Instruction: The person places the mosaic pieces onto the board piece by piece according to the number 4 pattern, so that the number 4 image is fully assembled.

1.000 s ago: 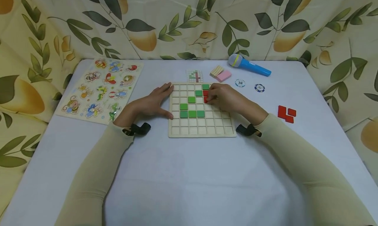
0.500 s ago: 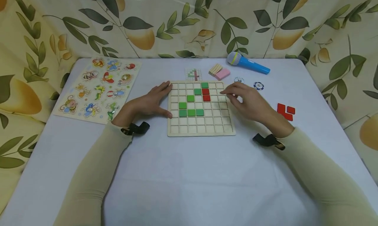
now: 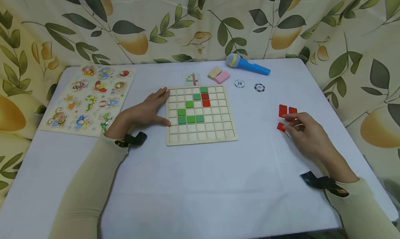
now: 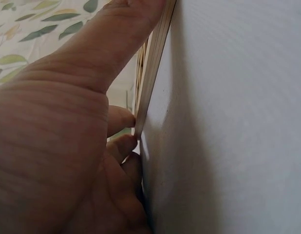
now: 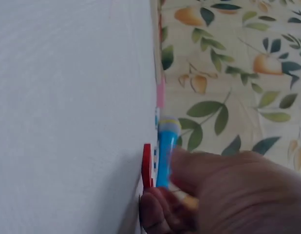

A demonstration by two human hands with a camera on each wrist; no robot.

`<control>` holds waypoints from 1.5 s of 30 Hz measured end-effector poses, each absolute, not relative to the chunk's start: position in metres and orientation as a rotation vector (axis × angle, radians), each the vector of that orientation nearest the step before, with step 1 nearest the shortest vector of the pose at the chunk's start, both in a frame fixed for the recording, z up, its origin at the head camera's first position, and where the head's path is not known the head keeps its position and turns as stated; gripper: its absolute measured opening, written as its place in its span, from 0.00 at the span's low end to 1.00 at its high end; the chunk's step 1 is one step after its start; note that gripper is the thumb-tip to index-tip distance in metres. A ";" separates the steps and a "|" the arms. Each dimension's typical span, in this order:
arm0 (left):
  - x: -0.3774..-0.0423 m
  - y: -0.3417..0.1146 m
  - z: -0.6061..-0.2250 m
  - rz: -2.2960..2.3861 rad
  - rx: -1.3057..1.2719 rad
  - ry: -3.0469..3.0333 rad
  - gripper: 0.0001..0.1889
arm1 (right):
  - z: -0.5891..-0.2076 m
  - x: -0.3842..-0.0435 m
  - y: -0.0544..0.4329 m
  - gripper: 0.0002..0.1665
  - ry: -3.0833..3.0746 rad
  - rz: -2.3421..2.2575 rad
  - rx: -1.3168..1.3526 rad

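A pale wooden grid board [image 3: 201, 136] lies in the middle of the table, with several green tiles [image 3: 191, 119] and two red tiles [image 3: 205, 99] in its squares. My left hand [image 3: 142, 110] rests at the board's left edge, thumb and fingers spread and touching it; the left wrist view shows the thumb [image 4: 111, 44] against the board's side. Over at the right, my right hand [image 3: 307, 133] reaches over loose red tiles [image 3: 282, 110], its thumb and forefinger apart. One red tile [image 3: 280, 127] lies by the thumb, and the fingers partly cover the others.
Behind the board lies a small pattern card [image 3: 191, 79]. A striped block [image 3: 214, 73], a pink block [image 3: 222, 77], two round chips [image 3: 259, 87] and a blue toy microphone [image 3: 250, 65] are at the back. An insect picture sheet [image 3: 89, 100] lies at left.
My right hand has left the red tiles on the board and moved right to the loose red tiles. The left hand stays at the board's edge. The head view has shifted slightly.
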State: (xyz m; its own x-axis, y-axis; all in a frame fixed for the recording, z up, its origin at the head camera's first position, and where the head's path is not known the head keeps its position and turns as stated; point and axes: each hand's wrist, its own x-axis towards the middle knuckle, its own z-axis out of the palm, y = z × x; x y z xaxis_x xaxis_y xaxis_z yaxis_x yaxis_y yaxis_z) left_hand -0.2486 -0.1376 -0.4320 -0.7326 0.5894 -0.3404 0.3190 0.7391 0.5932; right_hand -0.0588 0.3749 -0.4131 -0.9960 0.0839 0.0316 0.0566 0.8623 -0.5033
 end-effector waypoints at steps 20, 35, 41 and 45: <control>-0.248 -0.142 -0.434 0.701 0.684 2.421 0.68 | -0.384 -0.100 0.304 0.19 -3.043 0.647 0.415; -0.252 -0.137 -0.438 0.724 0.719 2.397 0.69 | -0.386 -0.190 0.197 0.04 -3.141 0.655 0.915; -0.253 -0.136 -0.437 0.711 0.721 2.406 0.68 | -0.393 -0.196 0.187 0.03 -3.126 0.624 0.953; -0.253 -0.141 -0.435 0.699 0.696 2.418 0.68 | -0.393 -0.201 0.184 0.04 -3.072 0.573 1.075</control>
